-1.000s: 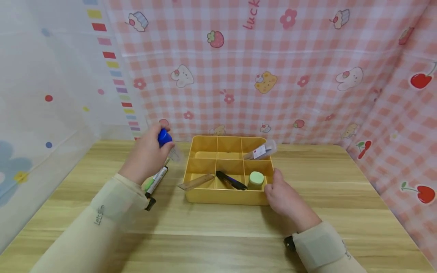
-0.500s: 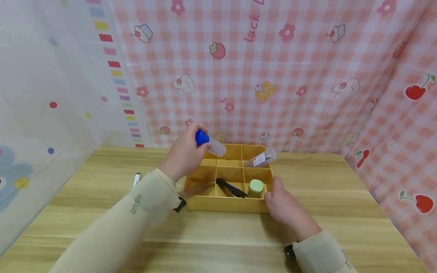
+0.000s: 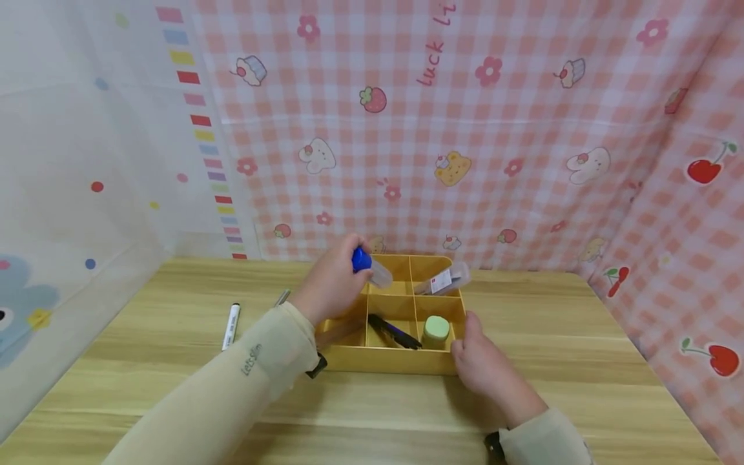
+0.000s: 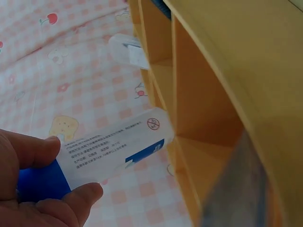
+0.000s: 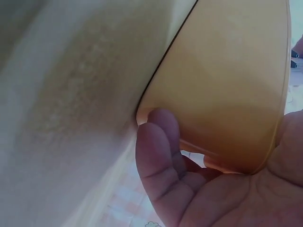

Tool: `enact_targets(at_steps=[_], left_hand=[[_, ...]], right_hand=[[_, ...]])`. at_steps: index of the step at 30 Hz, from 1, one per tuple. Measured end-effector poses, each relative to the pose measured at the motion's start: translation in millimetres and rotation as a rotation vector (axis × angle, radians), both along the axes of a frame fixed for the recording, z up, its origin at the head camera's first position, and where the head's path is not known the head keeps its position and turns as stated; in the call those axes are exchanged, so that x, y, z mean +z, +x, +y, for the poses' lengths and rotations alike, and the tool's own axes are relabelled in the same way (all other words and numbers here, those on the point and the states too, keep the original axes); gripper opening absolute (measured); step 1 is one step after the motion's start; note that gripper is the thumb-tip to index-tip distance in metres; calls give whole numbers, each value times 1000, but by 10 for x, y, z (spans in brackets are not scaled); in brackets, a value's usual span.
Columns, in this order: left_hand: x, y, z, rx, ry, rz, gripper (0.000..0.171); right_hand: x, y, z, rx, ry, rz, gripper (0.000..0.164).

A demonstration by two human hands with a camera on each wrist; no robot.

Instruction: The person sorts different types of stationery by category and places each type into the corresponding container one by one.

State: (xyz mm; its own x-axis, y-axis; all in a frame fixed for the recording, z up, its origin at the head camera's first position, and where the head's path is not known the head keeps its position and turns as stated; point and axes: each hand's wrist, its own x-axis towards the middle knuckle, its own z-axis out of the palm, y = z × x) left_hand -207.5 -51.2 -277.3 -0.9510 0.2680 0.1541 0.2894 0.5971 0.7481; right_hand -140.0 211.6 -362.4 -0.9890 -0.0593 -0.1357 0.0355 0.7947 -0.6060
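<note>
My left hand pinches a translucent tube with a blue cap by its capped end. The tube slants over the back row of a yellow compartment box; in the left wrist view its printed body points toward the dividers. My right hand grips the box's right front corner, its fingers curled round the corner in the right wrist view. Inside the box lie a clear tube with a white label, a dark pen-like tool, a green-topped container and a blurred brownish strip.
A white marker lies on the wooden table left of the box. Another slim grey thing shows partly behind my left sleeve. Checked cloth hangs close behind the box and along the right side.
My left hand has carried the blue-capped tube rightward from beside the box to over its back compartments, lowering it slightly lately. My right hand stays on the corner. The head view has tilted up.
</note>
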Motion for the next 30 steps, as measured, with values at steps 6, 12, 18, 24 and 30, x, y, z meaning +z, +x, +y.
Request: enact_targets(at_steps=[6, 12, 18, 24, 30], left_hand=[[-86, -10, 79, -35, -42, -20, 22], [-137, -1, 165, -45, -111, -21, 22], [-190, -14, 245, -74, -170, -50, 22], [-280, -67, 242, -95, -225, -100, 25], [-303, -100, 236, -157, -299, -124, 37]], right_hand=[[-31, 67, 1, 7, 15, 50, 73], [-47, 118, -5, 15, 14, 78, 73], [-30, 149, 7, 13, 0, 74, 73], [-30, 149, 2, 17, 20, 68, 70], [-2, 135, -9, 12, 28, 55, 66]])
